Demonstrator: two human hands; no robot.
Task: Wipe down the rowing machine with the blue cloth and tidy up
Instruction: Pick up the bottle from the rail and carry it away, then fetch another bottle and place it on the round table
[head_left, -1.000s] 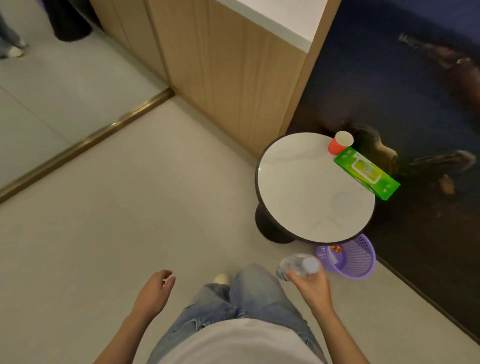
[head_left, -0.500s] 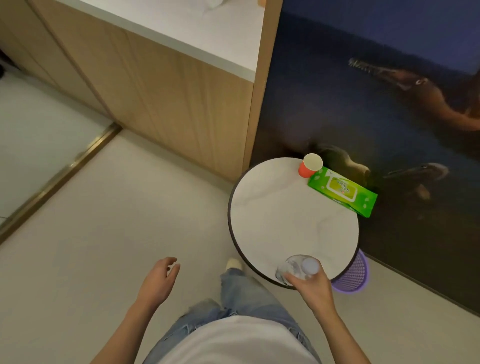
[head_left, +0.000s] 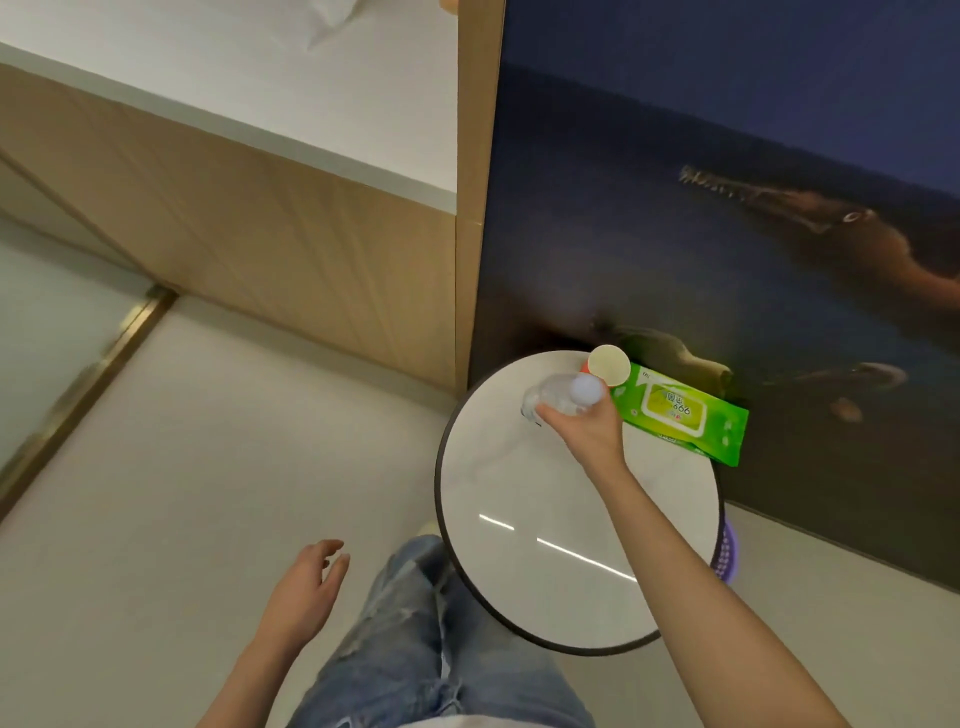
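Note:
My right hand (head_left: 589, 428) is stretched out over the far part of a round white side table (head_left: 545, 519) and grips a clear plastic bottle (head_left: 558, 397) with a white cap. The bottle stands at the table top just left of an orange paper cup (head_left: 608, 365). A green pack of wet wipes (head_left: 678, 415) lies at the table's far right edge. My left hand (head_left: 306, 592) hangs at my side with fingers apart and holds nothing. Neither the rowing machine nor the blue cloth is in view.
A purple plastic basket (head_left: 730, 551) peeks out from under the table's right edge. A wooden counter with a white top (head_left: 234, 104) stands at the left, a dark picture wall (head_left: 727, 208) behind the table. My legs in jeans (head_left: 415, 649) are against the table's near left rim.
I have stepped up to the table. My right hand has carried the bottle from near my hip out across the table top to beside the orange cup.

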